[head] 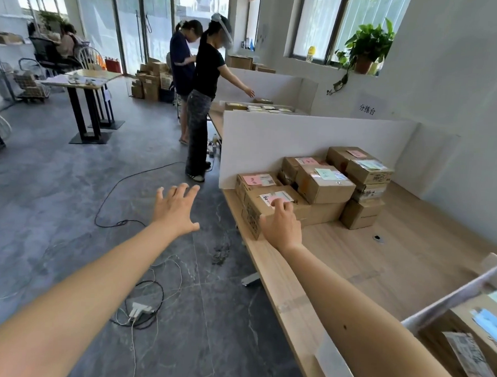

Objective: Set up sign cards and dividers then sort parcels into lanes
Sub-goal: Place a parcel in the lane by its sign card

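Note:
Several cardboard parcels with pink and green labels are stacked on the wooden table, against a white divider board. My right hand rests on the near corner of the front parcel, fingers over its top by a pink label, thumb on its side. My left hand hovers over the floor to the left of the table, fingers spread, holding nothing. A second white divider stands at the lower right, with more parcels behind it. A paper sign hangs on the wall.
Two people stand at the neighbouring table section beyond the divider. Cables and a power strip lie on the grey floor to my left. A small table and stacked boxes stand further back.

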Demonstrator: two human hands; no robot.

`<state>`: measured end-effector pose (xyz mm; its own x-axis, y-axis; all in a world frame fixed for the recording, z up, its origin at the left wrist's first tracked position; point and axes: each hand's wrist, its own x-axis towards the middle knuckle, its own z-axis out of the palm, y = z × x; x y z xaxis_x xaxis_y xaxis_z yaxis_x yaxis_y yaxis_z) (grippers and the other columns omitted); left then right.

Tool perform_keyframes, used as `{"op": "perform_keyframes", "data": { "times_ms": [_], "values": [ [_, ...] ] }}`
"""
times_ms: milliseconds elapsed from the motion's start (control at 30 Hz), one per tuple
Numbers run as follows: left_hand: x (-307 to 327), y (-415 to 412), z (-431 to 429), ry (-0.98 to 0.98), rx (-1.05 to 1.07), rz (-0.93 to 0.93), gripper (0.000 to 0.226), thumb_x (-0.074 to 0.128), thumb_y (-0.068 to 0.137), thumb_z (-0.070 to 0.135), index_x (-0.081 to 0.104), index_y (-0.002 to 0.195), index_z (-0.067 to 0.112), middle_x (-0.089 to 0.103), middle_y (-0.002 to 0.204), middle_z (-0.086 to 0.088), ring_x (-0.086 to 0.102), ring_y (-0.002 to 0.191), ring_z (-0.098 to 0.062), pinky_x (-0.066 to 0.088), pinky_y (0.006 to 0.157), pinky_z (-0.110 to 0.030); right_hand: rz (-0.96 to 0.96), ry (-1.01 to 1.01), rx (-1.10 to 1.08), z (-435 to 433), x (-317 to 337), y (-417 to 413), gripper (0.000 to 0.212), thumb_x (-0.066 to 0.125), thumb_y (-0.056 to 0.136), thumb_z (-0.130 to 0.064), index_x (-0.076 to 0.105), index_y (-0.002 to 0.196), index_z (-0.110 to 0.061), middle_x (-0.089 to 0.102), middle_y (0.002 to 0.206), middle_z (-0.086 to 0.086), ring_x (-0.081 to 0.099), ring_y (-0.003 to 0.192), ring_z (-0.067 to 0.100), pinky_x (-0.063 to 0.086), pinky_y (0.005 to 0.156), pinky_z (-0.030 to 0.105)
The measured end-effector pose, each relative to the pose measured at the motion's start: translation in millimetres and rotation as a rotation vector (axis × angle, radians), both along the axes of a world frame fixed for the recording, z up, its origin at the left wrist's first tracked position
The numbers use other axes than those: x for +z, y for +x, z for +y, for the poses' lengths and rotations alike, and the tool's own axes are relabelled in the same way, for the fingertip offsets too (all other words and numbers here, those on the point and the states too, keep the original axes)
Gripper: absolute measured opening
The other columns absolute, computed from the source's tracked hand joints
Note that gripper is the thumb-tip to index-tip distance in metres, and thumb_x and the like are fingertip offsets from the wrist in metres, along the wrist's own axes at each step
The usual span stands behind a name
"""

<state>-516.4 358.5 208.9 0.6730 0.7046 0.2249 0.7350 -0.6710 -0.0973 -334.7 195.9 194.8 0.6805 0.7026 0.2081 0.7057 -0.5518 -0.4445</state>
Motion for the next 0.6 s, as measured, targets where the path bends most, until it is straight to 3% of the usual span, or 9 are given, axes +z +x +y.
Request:
{"op": "perform_keyframes", "data": {
  "times_ms": [267,600],
  "values": [
    [-7,62,63,-0.078,-0.014,0.004,0.097,0.064,0.074,0.057,0.009,0.148,0.028,0.020,0.152,-0.002,0.025,0.138,-0.023,0.023,0.111,-0.050,-0.055,-0.081,-0.014,56,-4,68,0.073,0.064,0.081,-0.050,0.033,0.136,-0.014,0.040,0.134,0.012,0.046,0.121,0.030,0.045,0.094,0.044],
    [3,172,146,-0.112,-0.111,0.044,0.094,0.065,0.075,0.056,0.014,0.148,0.027,0.021,0.153,-0.002,0.024,0.139,-0.021,0.027,0.108,-0.042,-0.157,-0.219,0.010,111,-5,181,0.078,0.068,0.080,-0.043,0.027,0.142,-0.020,0.035,0.141,0.011,0.043,0.125,0.030,0.041,0.099,0.045]
  ]
}}
